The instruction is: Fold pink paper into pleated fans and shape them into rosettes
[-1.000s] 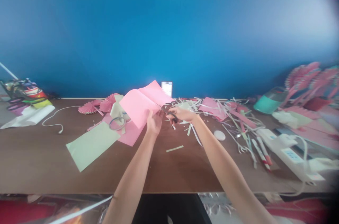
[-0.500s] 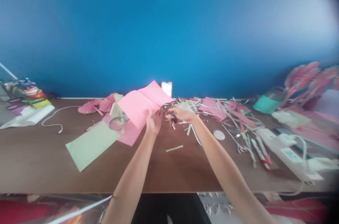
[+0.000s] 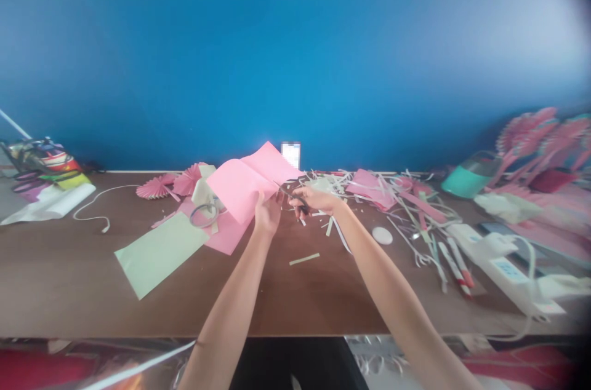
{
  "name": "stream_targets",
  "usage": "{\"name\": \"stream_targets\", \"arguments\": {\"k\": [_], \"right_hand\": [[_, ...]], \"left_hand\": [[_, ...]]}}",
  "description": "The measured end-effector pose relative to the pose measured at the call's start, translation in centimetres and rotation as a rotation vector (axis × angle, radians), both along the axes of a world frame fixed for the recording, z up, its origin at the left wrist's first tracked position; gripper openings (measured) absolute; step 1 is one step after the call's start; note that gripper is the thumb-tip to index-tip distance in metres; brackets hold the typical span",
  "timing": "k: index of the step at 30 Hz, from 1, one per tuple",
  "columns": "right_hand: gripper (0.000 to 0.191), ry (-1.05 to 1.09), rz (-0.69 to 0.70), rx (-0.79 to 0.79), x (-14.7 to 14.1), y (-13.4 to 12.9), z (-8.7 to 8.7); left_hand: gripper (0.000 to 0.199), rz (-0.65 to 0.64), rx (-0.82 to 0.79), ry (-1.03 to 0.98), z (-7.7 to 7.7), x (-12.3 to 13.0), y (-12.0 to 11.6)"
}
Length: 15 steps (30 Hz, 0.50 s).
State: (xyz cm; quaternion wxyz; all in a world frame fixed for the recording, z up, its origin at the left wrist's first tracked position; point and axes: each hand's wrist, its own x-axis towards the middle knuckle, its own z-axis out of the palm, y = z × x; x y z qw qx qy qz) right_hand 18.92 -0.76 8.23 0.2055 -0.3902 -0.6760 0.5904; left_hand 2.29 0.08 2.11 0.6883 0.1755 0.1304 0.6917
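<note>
A folded sheet of pink paper (image 3: 249, 178) is raised over the table, pinched by its near edge in my left hand (image 3: 268, 211). My right hand (image 3: 311, 200) is closed around the dark handles of a pair of scissors (image 3: 298, 200). Their blades point left and reach the paper's edge near my left fingertips; how far they bite into it is too small to tell. Below the raised sheet lie more pink paper (image 3: 229, 237) and a pale green sheet (image 3: 161, 254). A narrow green strip (image 3: 305, 259) rests on the table in front of my hands.
Pink paper fans (image 3: 157, 186) and a tape roll (image 3: 204, 215) lie to the left. Paper scraps (image 3: 339, 181), a white disc (image 3: 382, 235), markers (image 3: 455, 267) and a white power strip (image 3: 505, 267) spread rightward. A phone (image 3: 290, 154) stands against the blue partition (image 3: 295, 58).
Both hands, the pink paper and the scissors stay in almost the same place. The scissor blades look slightly more visible at the paper's edge now.
</note>
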Motion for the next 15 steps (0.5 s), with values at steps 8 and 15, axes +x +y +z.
{"name": "stream_targets", "arguments": {"k": [8,15], "right_hand": [[0.026,0.01,0.005,-0.01,0.05,-0.03,0.06],[0.032,0.0,0.011,-0.013,0.02,0.16,-0.2]], "left_hand": [[0.027,0.047,-0.097,0.04,0.49,0.14,-0.24],[0.027,0.035,-0.032,0.055,0.49,0.24,-0.43]]}}
